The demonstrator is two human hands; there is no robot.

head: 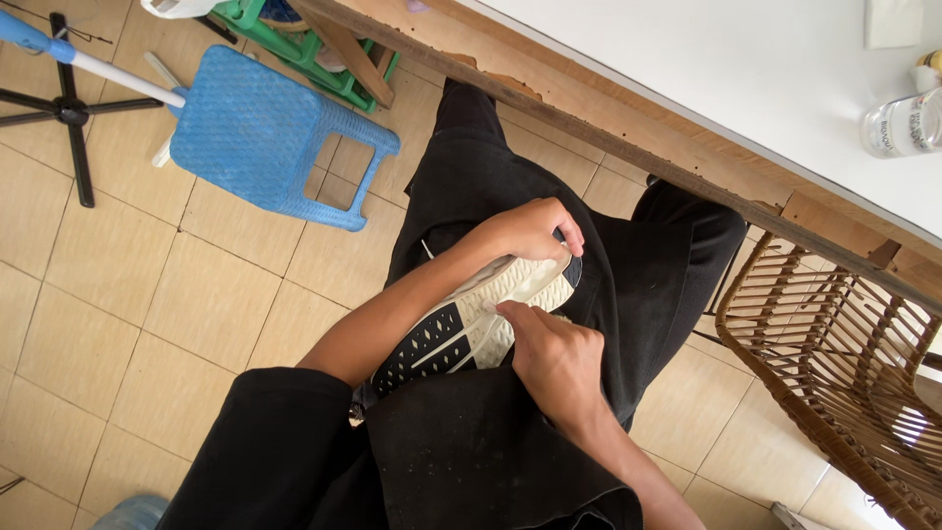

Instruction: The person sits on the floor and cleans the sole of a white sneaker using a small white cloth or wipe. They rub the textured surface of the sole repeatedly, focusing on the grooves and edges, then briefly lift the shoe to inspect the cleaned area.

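A sneaker lies sole-up across my lap, its sole white with black grooved patches. My left hand wraps over the toe end and grips it. My right hand rests against the side of the sole near its middle, with the forefinger pressed on the white rubber edge. My legs in black trousers are under the shoe. The shoe's upper is hidden beneath.
A blue plastic stool stands on the tiled floor at upper left, by a black stand. A white-topped table with a worn wooden edge runs across the upper right, a clear bottle on it. A rattan chair sits at right.
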